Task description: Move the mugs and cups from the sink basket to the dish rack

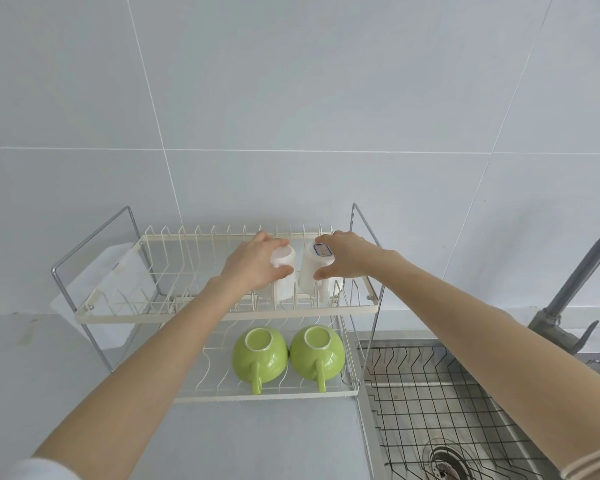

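Observation:
A cream two-tier dish rack (222, 314) stands on the counter against the tiled wall. On its top tier two white mugs stand upside down, side by side at the right. My left hand (253, 261) grips the left white mug (284, 271). My right hand (343, 254) grips the right white mug (314, 271), which has a blue-edged sticker on its base. On the lower tier two green cups (260, 355) (317, 351) lie upside down with handles pointing toward me. The black wire sink basket (430, 393) at the lower right holds nothing that I can see.
The steel sink (520, 441) with its drain (445, 460) lies under the basket. A grey faucet (575, 289) rises at the far right. A white plastic tray (94, 282) hangs on the rack's left side. Grey counter spreads at the left and in front of the rack.

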`<action>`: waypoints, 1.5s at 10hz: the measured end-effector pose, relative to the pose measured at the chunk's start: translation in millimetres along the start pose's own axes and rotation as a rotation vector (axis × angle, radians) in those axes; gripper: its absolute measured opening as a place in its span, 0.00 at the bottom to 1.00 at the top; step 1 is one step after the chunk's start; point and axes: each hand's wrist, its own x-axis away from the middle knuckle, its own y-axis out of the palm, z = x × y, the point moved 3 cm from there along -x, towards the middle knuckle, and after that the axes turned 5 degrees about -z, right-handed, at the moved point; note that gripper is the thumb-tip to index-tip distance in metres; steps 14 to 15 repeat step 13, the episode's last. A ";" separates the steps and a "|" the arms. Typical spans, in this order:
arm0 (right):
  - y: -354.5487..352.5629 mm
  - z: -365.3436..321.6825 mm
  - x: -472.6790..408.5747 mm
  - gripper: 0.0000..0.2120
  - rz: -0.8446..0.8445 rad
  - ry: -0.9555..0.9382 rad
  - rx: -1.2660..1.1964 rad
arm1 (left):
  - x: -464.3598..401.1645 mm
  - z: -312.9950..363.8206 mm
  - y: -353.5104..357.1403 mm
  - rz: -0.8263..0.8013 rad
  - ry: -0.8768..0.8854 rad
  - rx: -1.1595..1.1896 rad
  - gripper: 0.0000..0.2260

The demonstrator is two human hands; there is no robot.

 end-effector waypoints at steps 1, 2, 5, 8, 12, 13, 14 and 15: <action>1.3 -0.1 1.1 0.33 0.004 0.003 -0.005 | 0.7 -0.9 0.3 -0.007 0.000 -0.009 0.25; 2.3 0.3 1.3 0.33 0.005 0.010 -0.007 | 0.8 -1.0 0.7 -0.005 -0.001 -0.001 0.25; 5.4 0.9 -0.9 0.32 0.006 0.014 -0.026 | -0.6 -1.7 4.0 -0.016 0.014 0.009 0.24; 5.4 1.2 -0.7 0.33 -0.002 0.013 -0.035 | -1.4 -2.1 3.8 -0.003 0.008 0.023 0.24; -0.1 -3.5 2.5 0.31 -0.080 0.046 0.080 | 3.7 7.1 -11.2 -0.109 0.001 -0.161 0.26; -11.8 -8.5 10.9 0.32 -0.029 0.021 0.109 | 4.7 13.7 -28.0 -0.079 0.003 -0.187 0.26; -11.8 -8.5 10.9 0.32 -0.029 0.021 0.109 | 4.7 13.7 -28.0 -0.079 0.003 -0.187 0.26; -11.8 -8.5 10.9 0.32 -0.029 0.021 0.109 | 4.7 13.7 -28.0 -0.079 0.003 -0.187 0.26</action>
